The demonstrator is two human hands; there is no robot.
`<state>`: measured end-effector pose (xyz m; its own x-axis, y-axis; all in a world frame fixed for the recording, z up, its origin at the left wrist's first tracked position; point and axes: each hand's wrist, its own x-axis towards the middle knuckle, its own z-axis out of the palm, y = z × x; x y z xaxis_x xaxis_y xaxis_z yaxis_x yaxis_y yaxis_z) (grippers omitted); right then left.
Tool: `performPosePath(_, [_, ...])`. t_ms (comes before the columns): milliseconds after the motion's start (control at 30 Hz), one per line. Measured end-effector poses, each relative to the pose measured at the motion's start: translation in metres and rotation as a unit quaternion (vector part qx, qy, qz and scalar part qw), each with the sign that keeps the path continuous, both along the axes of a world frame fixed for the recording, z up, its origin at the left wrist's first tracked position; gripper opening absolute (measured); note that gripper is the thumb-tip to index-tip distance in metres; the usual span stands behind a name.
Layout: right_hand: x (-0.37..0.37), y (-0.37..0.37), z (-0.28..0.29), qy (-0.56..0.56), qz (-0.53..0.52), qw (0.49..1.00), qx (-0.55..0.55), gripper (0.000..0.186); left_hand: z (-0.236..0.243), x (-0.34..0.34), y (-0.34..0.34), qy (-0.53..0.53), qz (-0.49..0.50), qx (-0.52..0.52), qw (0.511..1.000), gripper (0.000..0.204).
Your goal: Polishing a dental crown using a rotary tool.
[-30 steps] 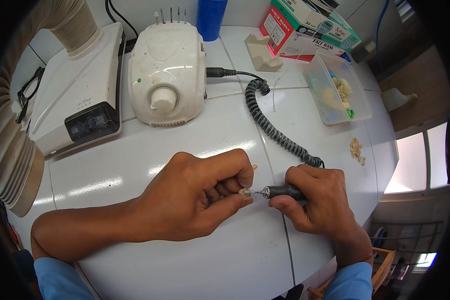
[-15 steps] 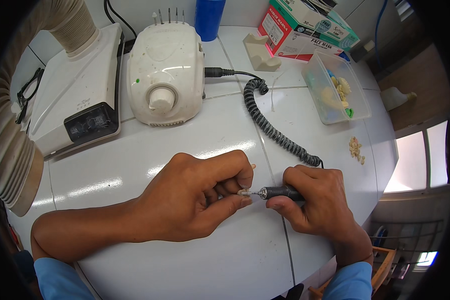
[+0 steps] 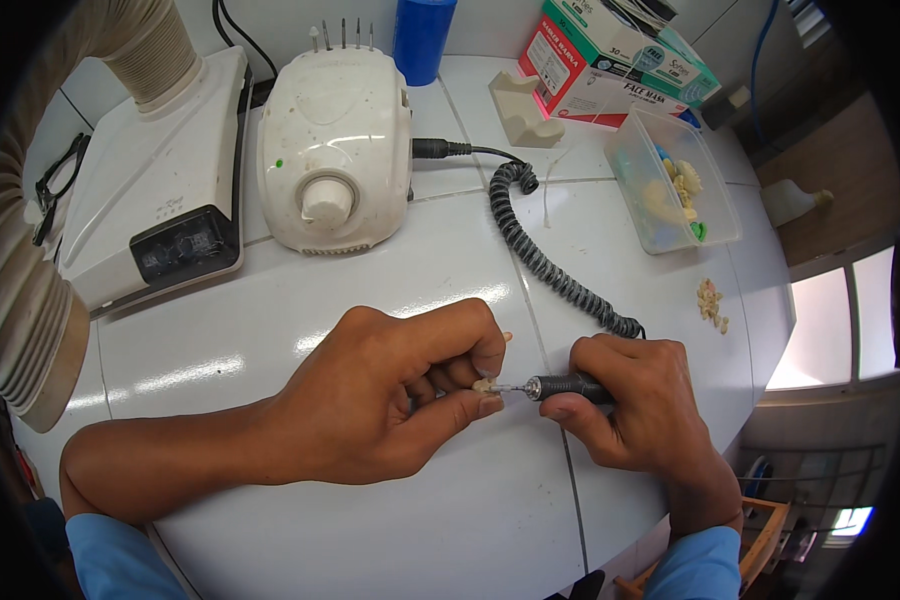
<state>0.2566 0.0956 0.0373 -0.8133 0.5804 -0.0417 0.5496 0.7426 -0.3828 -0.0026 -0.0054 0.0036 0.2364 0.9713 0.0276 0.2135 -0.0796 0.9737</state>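
My left hand point(image 3: 400, 395) pinches a small cream, tooth-like piece point(image 3: 483, 386) between thumb and fingertips; most of that piece is hidden. In my right hand point(image 3: 638, 400) is a dark rotary handpiece point(image 3: 575, 387), gripped like a pen and pointing left. Its thin metal bur point(image 3: 510, 388) reaches to the piece at my left fingertips, and whether it touches cannot be made out. A coiled dark cord point(image 3: 550, 265) runs from the right hand's side to the cream control unit point(image 3: 335, 150) with a round knob.
At the left stand a white box-shaped machine point(image 3: 155, 190) and a ribbed hose point(image 3: 30, 330). A clear plastic tub point(image 3: 660, 235) with coloured pieces, small cream pieces point(image 3: 710, 303), a cream stand point(image 3: 523, 112), mask boxes point(image 3: 595, 85) and a blue cylinder point(image 3: 422, 40) lie beyond my hands.
My right hand and the handpiece have shifted slightly right, drawing the bur back a little. More of the cream piece shows at my left fingertips, while my left hand stays nearly still.
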Motion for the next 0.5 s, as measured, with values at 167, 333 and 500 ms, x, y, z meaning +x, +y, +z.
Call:
performPosePath(167, [0.0004,0.0012,0.0012,-0.005,0.001,1.000,-0.005,0.051,-0.0005,-0.0004,0.0001,-0.005,0.002,-0.003,1.000,0.020])
performPosePath(333, [0.0004,-0.0002,-0.0007,0.001,0.007,1.000,0.012,0.051,0.0012,0.0000,0.0002,0.007,0.000,-0.007,1.000,0.020])
performPosePath(500, [-0.0007,-0.0013,-0.0002,-0.011,0.013,1.000,0.026,0.051,0.0014,0.0008,0.0005,0.015,0.001,-0.006,1.000,0.021])
